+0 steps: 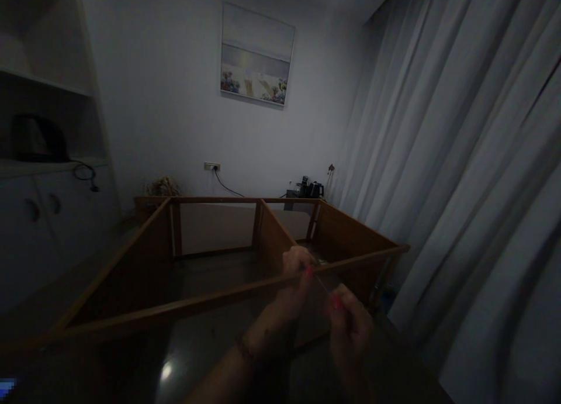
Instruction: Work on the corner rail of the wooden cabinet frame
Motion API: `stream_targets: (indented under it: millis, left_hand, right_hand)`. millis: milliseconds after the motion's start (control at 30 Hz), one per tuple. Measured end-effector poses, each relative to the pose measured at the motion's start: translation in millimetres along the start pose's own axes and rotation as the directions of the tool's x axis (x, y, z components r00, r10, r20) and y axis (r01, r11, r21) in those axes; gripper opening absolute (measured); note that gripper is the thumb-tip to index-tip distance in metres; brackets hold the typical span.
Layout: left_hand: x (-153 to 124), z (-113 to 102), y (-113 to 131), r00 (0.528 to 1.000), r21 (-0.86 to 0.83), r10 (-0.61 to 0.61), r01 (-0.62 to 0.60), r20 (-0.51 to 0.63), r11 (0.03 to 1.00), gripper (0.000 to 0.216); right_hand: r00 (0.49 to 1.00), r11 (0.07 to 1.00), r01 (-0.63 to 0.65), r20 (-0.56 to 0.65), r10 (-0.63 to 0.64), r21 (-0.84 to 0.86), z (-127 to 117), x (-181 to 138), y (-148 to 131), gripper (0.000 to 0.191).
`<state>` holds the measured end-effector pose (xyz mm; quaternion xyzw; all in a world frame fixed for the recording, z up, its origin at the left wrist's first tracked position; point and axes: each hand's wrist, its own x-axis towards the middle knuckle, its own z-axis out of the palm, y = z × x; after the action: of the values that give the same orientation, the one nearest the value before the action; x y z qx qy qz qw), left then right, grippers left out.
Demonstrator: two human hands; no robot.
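My left hand (295,266) is closed at the front rail of a wooden frame (175,309), close to where the middle divider (278,228) meets it. Its thumb and fingers are pinched together, and what lies between them is too dark and small to make out. Lower and to the right, my right hand (350,319) pinches a thin metal rod (322,283). The rod slants up and left, its far end reaching the left fingertips. Dim light and blur hide its exact kind.
Long grey curtains (438,129) hang close on the right. A white cabinet (56,223) with a kettle (39,138) stands left. Behind the frame are a coffee maker (313,189), a wall socket (212,166) with a cord, and a picture (256,53).
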<state>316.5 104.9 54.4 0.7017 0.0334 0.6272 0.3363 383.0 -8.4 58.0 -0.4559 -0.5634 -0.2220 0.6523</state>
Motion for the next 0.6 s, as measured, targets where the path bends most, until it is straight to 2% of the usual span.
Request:
stream_targets:
  millis: [133, 233, 300, 367, 500, 600]
  left_hand:
    - [-0.4, -0.6, 1.7, 1.000, 0.014, -0.009, 0.009, -0.002, 1.000, 0.051]
    - [-0.5, -1.0, 1.5, 0.999, 0.026, -0.029, 0.029, 0.018, 0.999, 0.053]
    - [-0.6, -1.1, 1.6, 0.999, 0.020, -0.035, 0.035, 0.023, 0.999, 0.053]
    - [-0.8, -1.2, 2.2, 0.999, 0.008, -0.040, 0.040, 0.018, 0.999, 0.053]
    - [-1.3, -0.9, 2.5, 0.999, 0.007, -0.050, 0.050, 0.011, 0.999, 0.049]
    - [-1.0, -0.6, 1.3, 0.999, 0.022, -0.052, 0.051, 0.009, 0.998, 0.049]
  right_hand:
    - [0.999, 0.997, -0.047, -0.013, 0.048, 0.053, -0.6, -1.1, 8.8, 0.042]
    - [0.993, 0.993, -0.049, -0.101, 0.060, 0.110, -0.7, -4.9, 20.8, 0.030]
    - [0.988, 0.992, 0.009, -0.154, 0.011, 0.124, -2.2, -8.3, 29.4, 0.018]
    - [0.989, 0.994, 0.084, -0.125, -0.076, 0.064, -4.9, -11.4, 36.4, 0.014]
    - [0.960, 0.951, 0.279, 0.004, -0.281, -0.134, -9.6, -13.2, 41.4, 0.021]
    - [0.948, 0.932, 0.316, 0.015, -0.318, -0.178, -9.4, -9.9, 37.4, 0.027]
